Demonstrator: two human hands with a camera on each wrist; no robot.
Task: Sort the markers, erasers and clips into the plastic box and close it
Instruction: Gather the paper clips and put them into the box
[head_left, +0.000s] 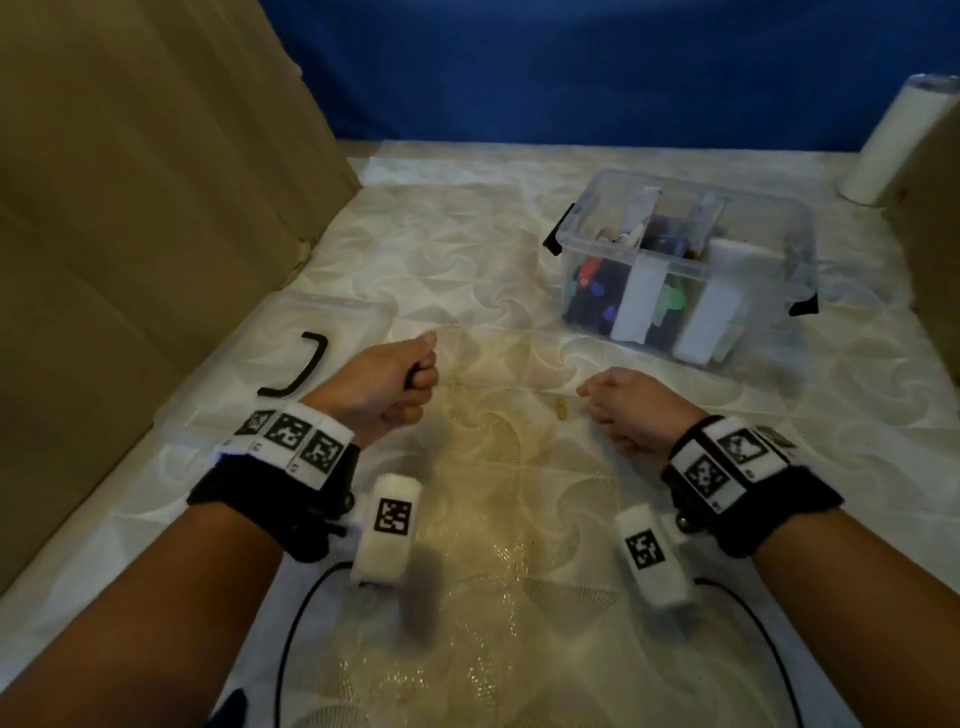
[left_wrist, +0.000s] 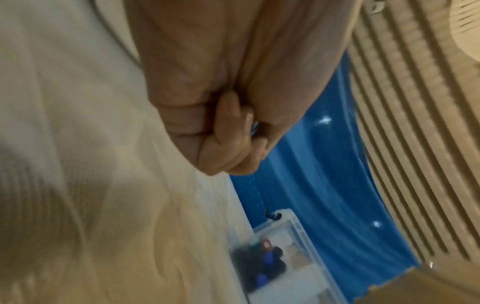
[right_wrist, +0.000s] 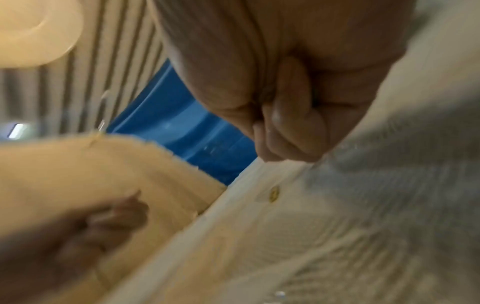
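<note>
Left hand (head_left: 387, 383): curled into a fist above the cloth, fingers wrapped round something small and dark. The left wrist view shows only a sliver of blue at the thumb, so it's probably a clip, but I can't name it for sure.

Right hand (head_left: 631, 408): low over the cloth, fingers curled in loosely. Whether it holds anything I cannot tell; both views of it are too soft.

Gold clip (head_left: 560, 407): the one loose piece I can spot, lying on the tablecloth (head_left: 467, 249) between the two hands.

Key relation: the gold clip sits just beside the right fingertips, on their inner side. The left fist is clearly farther off and looks occupied. Right hand is the nearer one.

Clip axis: seems to run roughly toward and away from the person, though it is tiny here.

Plastic box (head_left: 691, 208): open, up ahead and to the right, well apart from both hands, markers already standing in its compartments.

Lid (head_left: 322, 322): flat on the cloth at the left, just beyond the left hand, black handle up, not yet on.

Next, as I judge it: right hand pinches the gold clip, then carries forward and right to the box.
</note>
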